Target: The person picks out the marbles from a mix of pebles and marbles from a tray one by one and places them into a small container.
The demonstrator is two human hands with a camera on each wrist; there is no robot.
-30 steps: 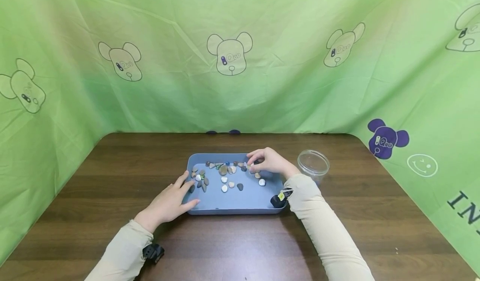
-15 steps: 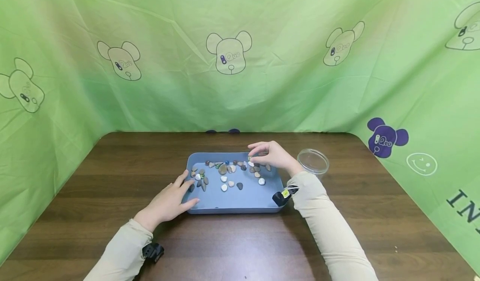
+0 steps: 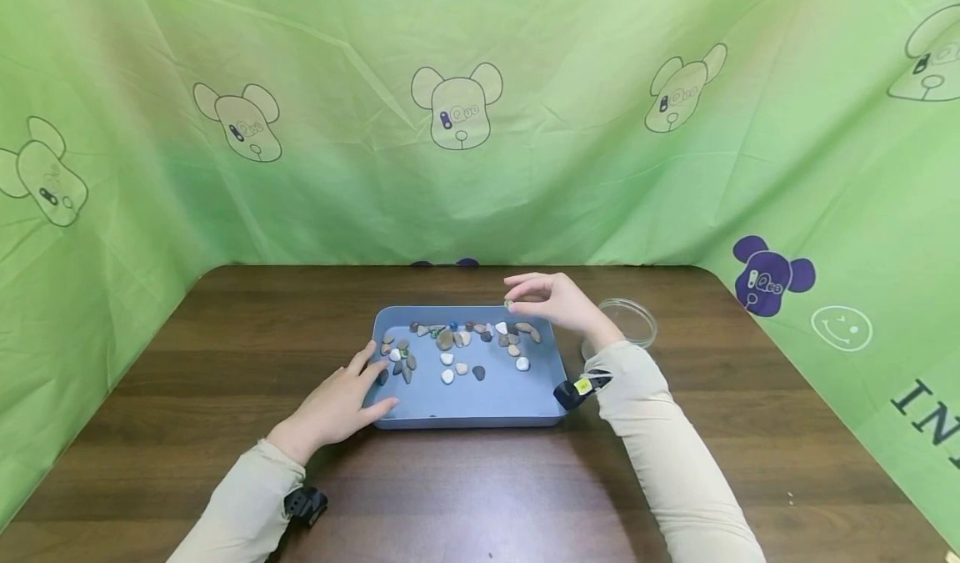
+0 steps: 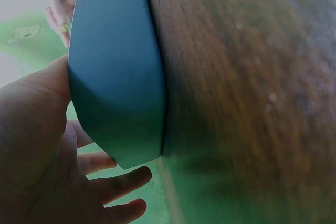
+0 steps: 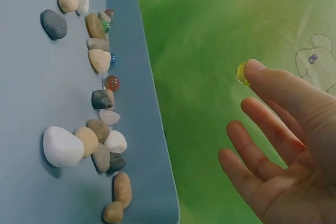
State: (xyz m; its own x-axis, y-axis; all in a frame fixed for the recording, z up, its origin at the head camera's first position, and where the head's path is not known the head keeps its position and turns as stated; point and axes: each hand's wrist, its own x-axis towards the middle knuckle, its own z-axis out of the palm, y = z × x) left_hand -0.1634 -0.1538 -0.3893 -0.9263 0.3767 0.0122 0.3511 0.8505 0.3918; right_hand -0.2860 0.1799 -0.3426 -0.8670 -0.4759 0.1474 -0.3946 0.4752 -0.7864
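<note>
Yellow glass marble point(image 5: 241, 73): you pinch it between the thumb and index finger of your right hand point(image 3: 555, 303), in the air by the far edge of the blue tray point(image 3: 510, 404), toward the far-right corner. Your thumb covers part of it; whether it is over the rim or just past it is hard to judge. Your left hand point(image 3: 333, 404) grasps nothing, its fingers loosely spread at the tray's left edge; from the left wrist, the tray wall hides the thumb tip. Your right sleeve point(image 3: 671, 446) and wrist block part of one clear jar point(image 3: 636, 321). Along the far wall you can count four other marbles point(image 5: 111, 82): two red-brown, one blue, one green, some partly behind pebbles point(image 3: 446, 341). Mid-tray lie two white pebbles, one beige, one dark grey; the others crowd too closely to count.
</note>
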